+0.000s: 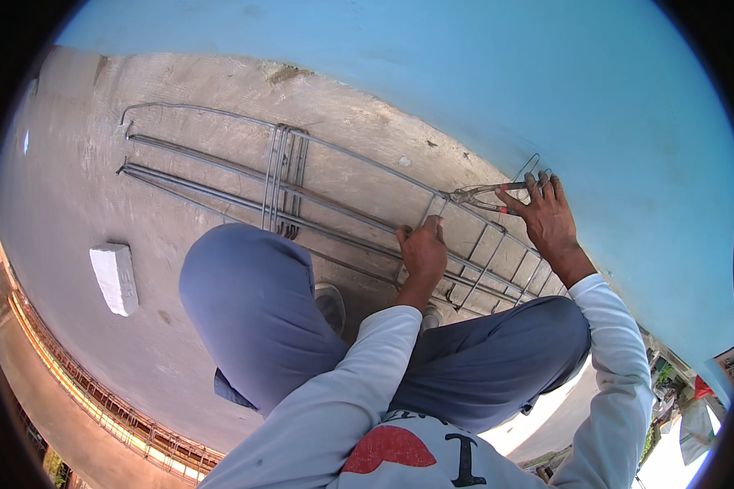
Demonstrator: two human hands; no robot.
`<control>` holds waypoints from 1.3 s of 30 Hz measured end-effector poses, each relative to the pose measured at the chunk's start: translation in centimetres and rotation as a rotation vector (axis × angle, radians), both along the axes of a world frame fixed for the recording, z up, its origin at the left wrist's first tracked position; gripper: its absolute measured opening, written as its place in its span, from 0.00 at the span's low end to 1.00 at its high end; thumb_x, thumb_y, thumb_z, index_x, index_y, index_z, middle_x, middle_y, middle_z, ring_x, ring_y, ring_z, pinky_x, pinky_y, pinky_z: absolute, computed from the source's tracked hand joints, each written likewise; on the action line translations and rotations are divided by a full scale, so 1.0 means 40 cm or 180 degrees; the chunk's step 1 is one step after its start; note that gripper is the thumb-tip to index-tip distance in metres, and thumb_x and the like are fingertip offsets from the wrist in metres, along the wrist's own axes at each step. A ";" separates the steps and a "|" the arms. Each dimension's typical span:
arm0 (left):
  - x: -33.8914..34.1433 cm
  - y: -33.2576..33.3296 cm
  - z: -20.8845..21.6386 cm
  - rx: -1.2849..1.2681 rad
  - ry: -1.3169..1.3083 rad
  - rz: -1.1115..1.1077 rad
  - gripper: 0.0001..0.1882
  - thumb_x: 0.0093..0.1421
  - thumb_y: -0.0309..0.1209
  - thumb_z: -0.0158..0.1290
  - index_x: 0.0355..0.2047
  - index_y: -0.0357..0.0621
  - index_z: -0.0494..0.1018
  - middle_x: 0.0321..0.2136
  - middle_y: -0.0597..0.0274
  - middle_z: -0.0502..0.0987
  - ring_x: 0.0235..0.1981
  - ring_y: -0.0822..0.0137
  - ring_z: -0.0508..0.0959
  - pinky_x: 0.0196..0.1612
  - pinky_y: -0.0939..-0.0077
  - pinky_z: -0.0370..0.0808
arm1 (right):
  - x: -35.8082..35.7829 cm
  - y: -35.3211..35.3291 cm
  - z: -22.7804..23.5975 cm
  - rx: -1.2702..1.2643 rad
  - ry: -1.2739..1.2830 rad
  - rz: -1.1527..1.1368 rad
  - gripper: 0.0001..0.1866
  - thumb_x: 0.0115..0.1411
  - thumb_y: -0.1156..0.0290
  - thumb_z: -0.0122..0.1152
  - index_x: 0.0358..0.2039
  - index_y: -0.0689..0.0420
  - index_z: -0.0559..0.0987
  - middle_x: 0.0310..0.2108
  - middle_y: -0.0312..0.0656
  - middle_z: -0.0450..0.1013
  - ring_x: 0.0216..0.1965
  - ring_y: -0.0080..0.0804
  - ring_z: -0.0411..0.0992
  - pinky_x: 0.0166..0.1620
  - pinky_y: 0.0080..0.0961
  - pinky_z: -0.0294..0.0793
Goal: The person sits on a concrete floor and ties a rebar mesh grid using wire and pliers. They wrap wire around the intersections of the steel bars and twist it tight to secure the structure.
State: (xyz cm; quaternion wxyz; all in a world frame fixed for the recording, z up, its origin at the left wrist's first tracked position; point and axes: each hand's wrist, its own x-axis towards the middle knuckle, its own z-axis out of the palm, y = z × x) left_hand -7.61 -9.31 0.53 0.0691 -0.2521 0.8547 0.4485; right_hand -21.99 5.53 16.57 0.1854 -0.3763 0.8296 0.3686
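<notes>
A long cage of steel rebar point(359, 155) lies on the concrete floor before me. My right hand point(550, 216) grips steel pincers point(475, 192) with red on their handles. Their jaws meet the cage's far bar where a stirrup crosses it. A thin bent wire point(527, 165) sticks up beside the right fingers; whether they hold it I cannot tell. Closed fingers of my left hand point(423, 251) hold that same rebar stirrup point(437, 205), just short of the jaws. Several stirrups point(279, 175) stand bunched together farther left along the bars.
Beyond the cage rises a blue wall point(497, 73). A white block point(115, 278) rests on the floor point(171, 326) at the left. My bent knees flank the near side of the cage. More stirrups point(497, 265) are spaced along it to the right.
</notes>
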 end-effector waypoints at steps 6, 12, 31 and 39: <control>0.000 -0.015 0.007 -0.0013 -0.0031 -0.0131 0.05 0.67 0.32 0.53 0.40 0.48 0.77 0.23 0.50 0.81 0.30 0.52 0.82 0.56 0.56 0.63 | -0.002 -0.008 -0.009 0.0038 0.0007 0.0011 0.37 0.70 0.74 0.46 0.73 0.23 0.53 0.69 0.51 0.57 0.70 0.52 0.56 0.73 0.52 0.50; 0.002 -0.009 -0.004 -0.0051 0.0057 -0.0115 0.05 0.66 0.32 0.54 0.40 0.48 0.77 0.24 0.51 0.82 0.30 0.52 0.82 0.56 0.57 0.63 | -0.005 -0.008 -0.012 -0.0098 0.0097 0.0263 0.38 0.69 0.75 0.46 0.73 0.24 0.52 0.67 0.51 0.61 0.68 0.53 0.58 0.74 0.50 0.48; 0.014 -0.024 -0.005 -0.0107 0.0048 -0.0208 0.09 0.68 0.35 0.52 0.38 0.47 0.79 0.22 0.49 0.81 0.30 0.52 0.82 0.59 0.56 0.62 | -0.114 -0.103 0.016 0.0062 -0.1529 -0.2159 0.20 0.68 0.53 0.58 0.36 0.60 0.79 0.30 0.45 0.78 0.30 0.34 0.78 0.32 0.36 0.76; 0.011 -0.025 -0.001 -0.0043 0.0012 -0.0138 0.05 0.66 0.32 0.54 0.37 0.47 0.79 0.22 0.51 0.81 0.30 0.54 0.82 0.59 0.56 0.62 | -0.140 -0.093 0.046 -0.0371 -0.3031 -0.4704 0.35 0.70 0.38 0.47 0.48 0.63 0.75 0.25 0.49 0.78 0.21 0.35 0.76 0.26 0.32 0.78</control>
